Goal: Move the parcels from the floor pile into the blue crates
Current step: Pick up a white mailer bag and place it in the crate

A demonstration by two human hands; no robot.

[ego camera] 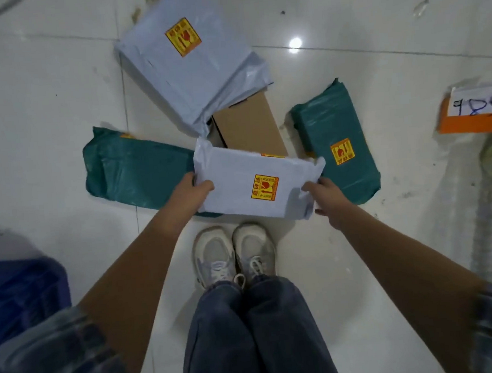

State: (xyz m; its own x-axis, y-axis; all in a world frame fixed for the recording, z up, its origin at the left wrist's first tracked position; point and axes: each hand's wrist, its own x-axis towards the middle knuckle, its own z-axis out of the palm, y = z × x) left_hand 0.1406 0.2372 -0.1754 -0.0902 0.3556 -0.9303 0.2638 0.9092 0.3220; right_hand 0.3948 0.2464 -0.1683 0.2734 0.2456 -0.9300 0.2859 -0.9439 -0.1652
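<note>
A parcel-sorting room: glossy tiled floor (43,128), wrapped parcels (193,61) with fragile stickers, blue crate (21,295), numbered orange tag (474,112).

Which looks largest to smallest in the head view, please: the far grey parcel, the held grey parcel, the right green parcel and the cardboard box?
1. Far grey parcel.
2. Held grey parcel, though it is lifted nearer the camera, so unsure.
3. Right green parcel, close to the held one.
4. Cardboard box, partly covered by both grey parcels.

white parcel (256,182), teal parcels (137,171), seemingly blue crate (21,295)
</note>
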